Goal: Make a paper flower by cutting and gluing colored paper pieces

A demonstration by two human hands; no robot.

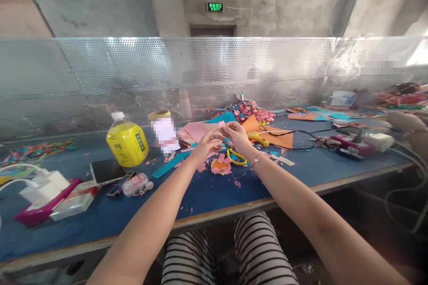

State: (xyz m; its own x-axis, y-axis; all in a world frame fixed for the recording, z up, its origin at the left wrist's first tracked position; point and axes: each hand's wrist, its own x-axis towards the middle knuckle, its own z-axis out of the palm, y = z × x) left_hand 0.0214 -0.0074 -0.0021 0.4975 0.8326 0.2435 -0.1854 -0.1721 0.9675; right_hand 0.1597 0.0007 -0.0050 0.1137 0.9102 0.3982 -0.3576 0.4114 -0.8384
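Note:
Both my hands meet over the middle of the blue table (207, 196). My left hand (207, 143) and my right hand (236, 135) pinch a small pink paper piece (221, 124) between their fingertips, held just above the table. Under them lie pink paper scraps (219, 160), an orange paper cutout (220, 167) and yellow-handled scissors (236, 156). A bracelet sits on my right wrist.
A yellow drink bottle (127, 141), a tape roll (159, 115), a phone (106, 170), chargers (43, 187), orange paper sheets (277, 136), a yellow glue gun (258, 138) and cables lie around. A perforated metal screen (214, 75) backs the table. Another person's arm (406, 122) is at the right.

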